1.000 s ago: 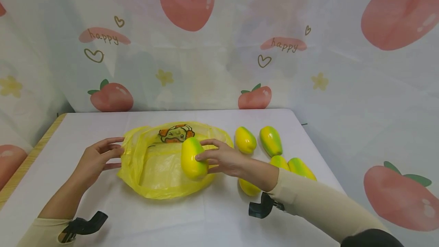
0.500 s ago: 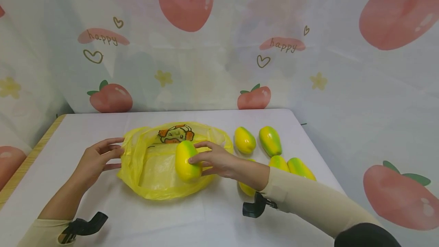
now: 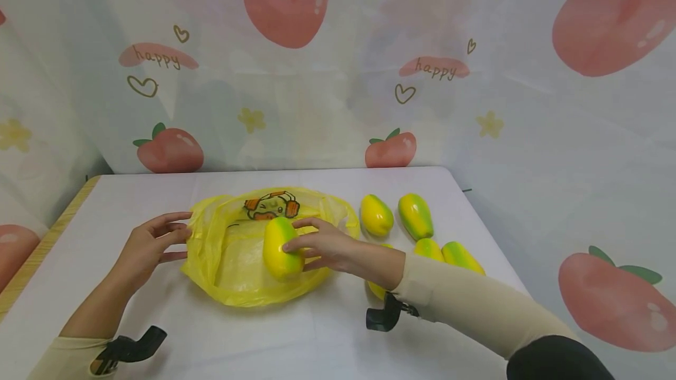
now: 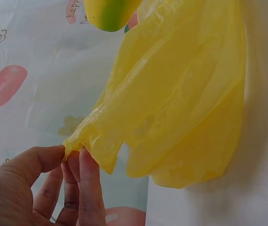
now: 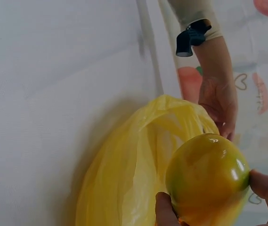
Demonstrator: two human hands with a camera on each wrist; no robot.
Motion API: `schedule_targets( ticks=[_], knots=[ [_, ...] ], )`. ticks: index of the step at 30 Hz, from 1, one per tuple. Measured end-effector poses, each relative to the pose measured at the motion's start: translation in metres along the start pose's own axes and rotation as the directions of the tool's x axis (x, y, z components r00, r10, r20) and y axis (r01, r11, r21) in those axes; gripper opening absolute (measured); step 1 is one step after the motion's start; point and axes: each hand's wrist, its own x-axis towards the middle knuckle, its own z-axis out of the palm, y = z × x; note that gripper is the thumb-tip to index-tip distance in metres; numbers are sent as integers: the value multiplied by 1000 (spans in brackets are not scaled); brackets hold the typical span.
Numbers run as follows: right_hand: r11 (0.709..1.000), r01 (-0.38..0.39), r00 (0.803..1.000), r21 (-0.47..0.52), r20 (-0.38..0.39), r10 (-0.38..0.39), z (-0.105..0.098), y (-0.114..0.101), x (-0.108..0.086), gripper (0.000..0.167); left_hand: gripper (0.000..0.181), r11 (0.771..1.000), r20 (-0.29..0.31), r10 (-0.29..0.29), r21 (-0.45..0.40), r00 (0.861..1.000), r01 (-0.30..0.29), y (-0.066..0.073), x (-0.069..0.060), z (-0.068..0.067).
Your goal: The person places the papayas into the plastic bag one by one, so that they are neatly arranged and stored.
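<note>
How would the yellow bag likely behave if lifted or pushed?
Probably floppy: where the left hand pinches its edge, the yellow bag gathers into folds. Likely light, since it looks thin and translucent. Pushed, it would probably crumple, as its loose sides are creased.

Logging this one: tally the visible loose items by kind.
Yellow-green fruits, 1 in the right hand and 5 on the table, some partly hidden: 6
Yellow plastic bag, pinched by the left hand: 1
Total in sight: 7

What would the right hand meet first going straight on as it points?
Likely the left wall of the yellow plastic bag, met by the oval yellow-green fruit the right hand holds; depth is unclear, so it might pass above.
</note>
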Motion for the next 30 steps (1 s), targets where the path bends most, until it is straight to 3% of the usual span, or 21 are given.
schedule_targets(
  ticks=[10,30],
  knots=[
    [1000,8,999,24,35,-9,15,5,8,63,52,1000,2,9,-1,1000,-9,0,0,0],
    [1000,-19,1000,23,25,18,37,13,20,62,50,1000,-6,-4,-4,1000,3,-1,0,1]
  ],
)
